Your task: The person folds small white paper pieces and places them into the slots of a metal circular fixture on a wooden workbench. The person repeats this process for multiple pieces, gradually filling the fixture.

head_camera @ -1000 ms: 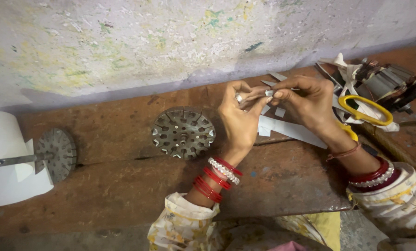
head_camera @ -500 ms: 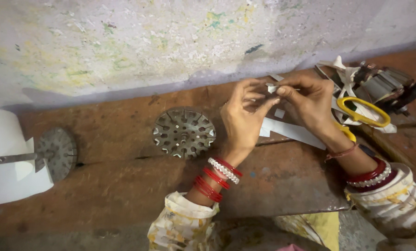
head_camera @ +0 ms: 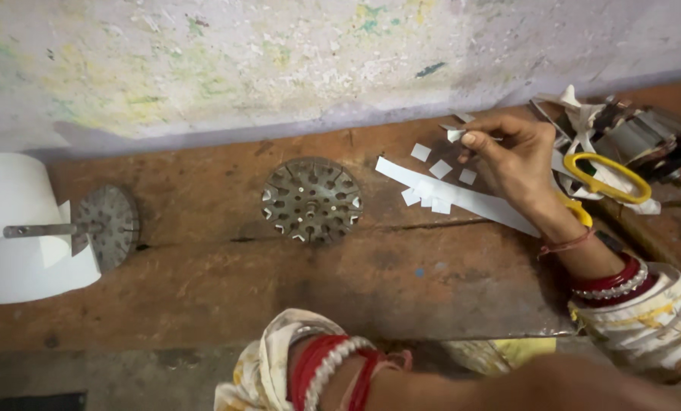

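- While I watch from the head camera, the right hand (head_camera: pixel 519 148) reaches out over a worn brown wooden bench (head_camera: pixel 203 259), fingertips pinched narrowly on a small white paper piece (head_camera: pixel 454 135).
- That piece sits up and to the right of the round slotted metal disc (head_camera: pixel 311 199), which lies flat at the bench's middle.
- I judge the piece very light, thin and floppy; it creases easily, so a gentle fingertip pinch at its edge suits it.
- More small white paper squares (head_camera: pixel 439 169) lie scattered just right of the disc, some resting on a long white paper strip (head_camera: pixel 470 199) that slants down to the right.
- Only the left forearm (head_camera: pixel 333 373), with red and white bangles, shows at the bottom below the disc; I cannot tell that hand's grip.
- Yellow-handled scissors (head_camera: pixel 610 176) rest well right of the disc, beside a heap of grey metal parts (head_camera: pixel 637 133).
- Far left of the disc, a second disc on a metal shaft (head_camera: pixel 104 224) lies against a white paper roll (head_camera: pixel 9 221).
- No packages, labels or signs are visible; the wall (head_camera: pixel 279 61) behind is pale with flaking paint.
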Demonstrator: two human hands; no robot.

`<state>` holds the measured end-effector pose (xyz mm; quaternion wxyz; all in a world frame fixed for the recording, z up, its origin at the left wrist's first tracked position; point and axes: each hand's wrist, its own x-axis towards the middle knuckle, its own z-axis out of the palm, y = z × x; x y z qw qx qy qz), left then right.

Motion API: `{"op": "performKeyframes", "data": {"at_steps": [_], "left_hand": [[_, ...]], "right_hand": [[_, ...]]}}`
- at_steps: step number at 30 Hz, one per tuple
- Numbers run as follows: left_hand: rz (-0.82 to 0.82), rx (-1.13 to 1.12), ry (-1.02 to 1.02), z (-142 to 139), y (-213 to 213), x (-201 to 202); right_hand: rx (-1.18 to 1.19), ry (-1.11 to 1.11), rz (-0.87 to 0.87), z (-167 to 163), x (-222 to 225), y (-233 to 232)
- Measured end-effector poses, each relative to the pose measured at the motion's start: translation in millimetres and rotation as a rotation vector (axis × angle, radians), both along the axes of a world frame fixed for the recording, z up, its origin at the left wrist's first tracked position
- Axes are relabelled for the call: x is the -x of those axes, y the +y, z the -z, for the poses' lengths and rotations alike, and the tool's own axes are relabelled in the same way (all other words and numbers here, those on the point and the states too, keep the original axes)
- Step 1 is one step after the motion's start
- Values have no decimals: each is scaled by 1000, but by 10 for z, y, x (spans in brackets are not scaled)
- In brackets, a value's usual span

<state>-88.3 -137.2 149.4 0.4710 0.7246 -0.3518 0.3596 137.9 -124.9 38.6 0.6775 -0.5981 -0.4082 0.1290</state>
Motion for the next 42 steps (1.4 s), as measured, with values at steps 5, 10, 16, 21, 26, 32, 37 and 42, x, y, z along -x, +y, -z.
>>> {"op": "performKeyframes", "data": {"at_steps": [5, 10, 16, 21, 26, 32, 37, 42], "left_hand": [[-45, 8, 8, -251, 211, 186], [-251, -7, 19, -364, 444, 375], [-1286, -228, 274, 36, 1409, 548], [-1149, 31, 594, 564, 2610, 757], [-510, 514, 895, 1149, 2950, 679], [-534, 677, 777, 1250, 2788, 410], [-495, 782, 691, 1236, 2456, 67], [-652, 932, 578, 1352, 2056, -392]], "right_hand": [[11, -28, 3, 4, -9, 11], [-60, 26, -57, 17, -29, 22], [-46, -35, -36, 42, 12, 59], [25, 7, 7, 43, 44, 79], [-1, 21, -64, 53, 28, 126], [14, 81, -84, 73, 12, 123], [-48, 103, -64, 91, -41, 157], [-141, 182, -94, 117, -85, 166]]}}
